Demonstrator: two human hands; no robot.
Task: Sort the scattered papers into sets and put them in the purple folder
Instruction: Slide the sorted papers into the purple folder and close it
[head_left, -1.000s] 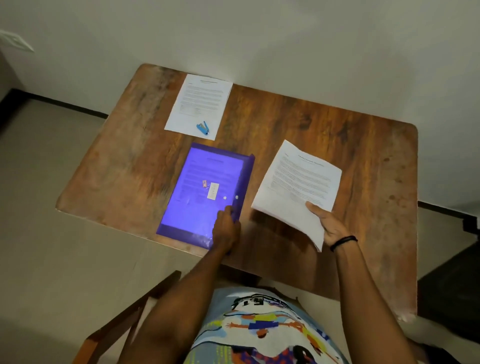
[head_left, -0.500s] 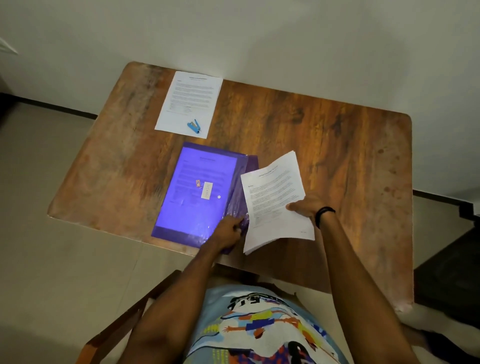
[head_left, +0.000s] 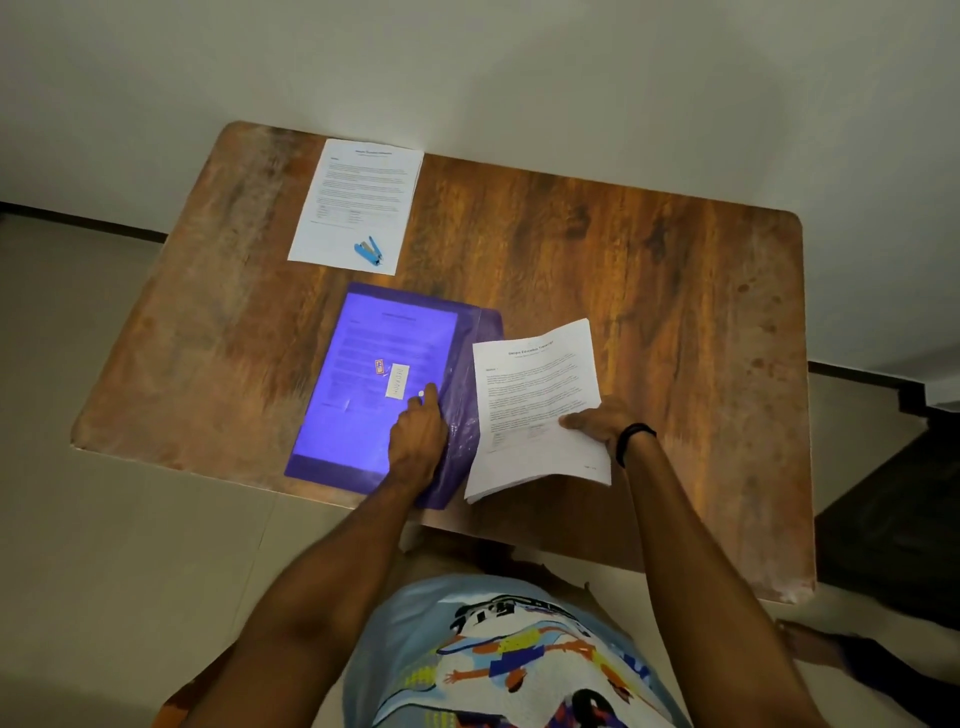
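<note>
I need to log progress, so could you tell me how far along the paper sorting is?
Done: one printed set already shows through the purple folder. In hand: the left hand presses on the folder by its opened flap, while the right hand holds a second paper set at the opening. Left: the third set at the table's far edge, with a blue stapler on it.

Wall (head_left: 519, 62): plain, pale, with a dark skirting strip at its foot.
Floor (head_left: 104, 519): light tiles.
Desk (head_left: 649, 291): worn brown wood, rounded corners, far edge against the wall.
Light: dim, warm.
</note>
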